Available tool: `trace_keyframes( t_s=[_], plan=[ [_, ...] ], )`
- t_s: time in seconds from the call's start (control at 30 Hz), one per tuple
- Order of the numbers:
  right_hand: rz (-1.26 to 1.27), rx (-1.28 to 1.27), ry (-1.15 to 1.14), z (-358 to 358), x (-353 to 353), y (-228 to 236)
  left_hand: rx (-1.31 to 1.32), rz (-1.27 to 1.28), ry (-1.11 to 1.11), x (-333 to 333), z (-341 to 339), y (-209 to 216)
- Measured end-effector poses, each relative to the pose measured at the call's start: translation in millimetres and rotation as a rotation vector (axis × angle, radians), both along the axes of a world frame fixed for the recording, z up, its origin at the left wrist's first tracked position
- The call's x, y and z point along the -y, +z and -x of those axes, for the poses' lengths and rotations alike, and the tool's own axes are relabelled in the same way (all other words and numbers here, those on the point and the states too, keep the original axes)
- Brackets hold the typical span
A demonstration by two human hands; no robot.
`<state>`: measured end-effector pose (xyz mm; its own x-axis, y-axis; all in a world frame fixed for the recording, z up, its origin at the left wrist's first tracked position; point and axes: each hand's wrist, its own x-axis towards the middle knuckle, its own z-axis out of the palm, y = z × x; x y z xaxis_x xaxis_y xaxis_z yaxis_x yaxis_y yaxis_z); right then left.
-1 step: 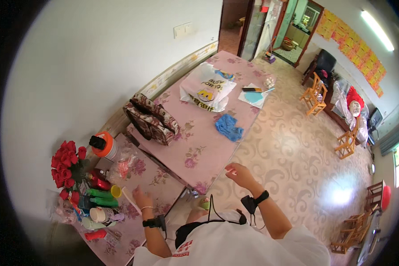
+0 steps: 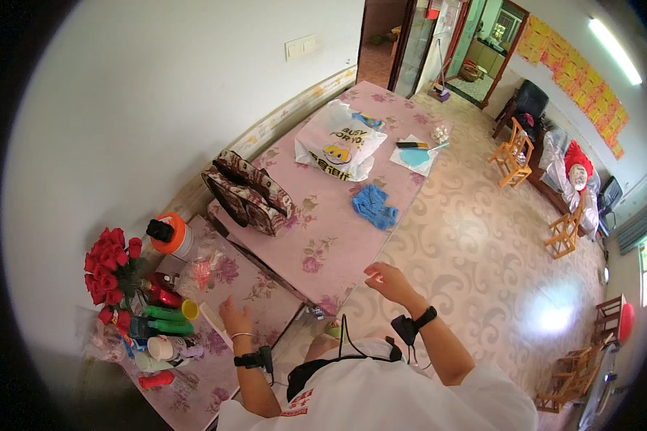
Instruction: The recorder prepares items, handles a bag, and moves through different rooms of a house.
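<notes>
My left hand [image 2: 235,316] hovers over the nearer flowered table [image 2: 262,287], its fingers apart and nothing visible in them. Just beside it lies a long pale flat strip [image 2: 211,319], too small to name. Left of that stand and lie green bottles [image 2: 171,327], a yellow cup or lid [image 2: 189,309], a white cup [image 2: 161,348] and a red bottle [image 2: 164,293]. My right hand [image 2: 388,281] is held in the air off the long table's right edge, fingers loosely curved and apart, holding nothing visible. A crumpled blue cloth [image 2: 374,207] is the nearest thing beyond it.
On the long table [image 2: 316,255] rest a brown patterned bag [image 2: 248,194], a white plastic bag [image 2: 338,147] and a brush with a light blue dustpan [image 2: 413,154]. Red flowers [image 2: 108,266] and an orange-lidded jug [image 2: 171,233] stand by the wall. Wooden chairs [image 2: 511,154] are at right.
The view has shifted slightly, so things sit a little further right. My left hand's fingers look more spread than before. My right hand is nearly unchanged.
</notes>
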<state>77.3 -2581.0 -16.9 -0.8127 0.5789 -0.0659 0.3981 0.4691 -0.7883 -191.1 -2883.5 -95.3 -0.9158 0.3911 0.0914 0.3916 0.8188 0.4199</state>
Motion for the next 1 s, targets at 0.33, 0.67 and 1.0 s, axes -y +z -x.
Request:
trace_keyframes(
  t_s=[0.33,0.67,1.0],
  plan=[
    [-0.002,0.05,0.262,62,-67,-10,0.301,-0.438,-0.304,-106,-14,46],
    [-0.091,-0.067,0.232,67,-178,-70,0.293,-0.259,-0.249,-197,-67,55],
    [-0.02,-0.192,0.122,64,-340,-61,0.406,-0.225,-0.208,-336,-132,98]
  ],
)
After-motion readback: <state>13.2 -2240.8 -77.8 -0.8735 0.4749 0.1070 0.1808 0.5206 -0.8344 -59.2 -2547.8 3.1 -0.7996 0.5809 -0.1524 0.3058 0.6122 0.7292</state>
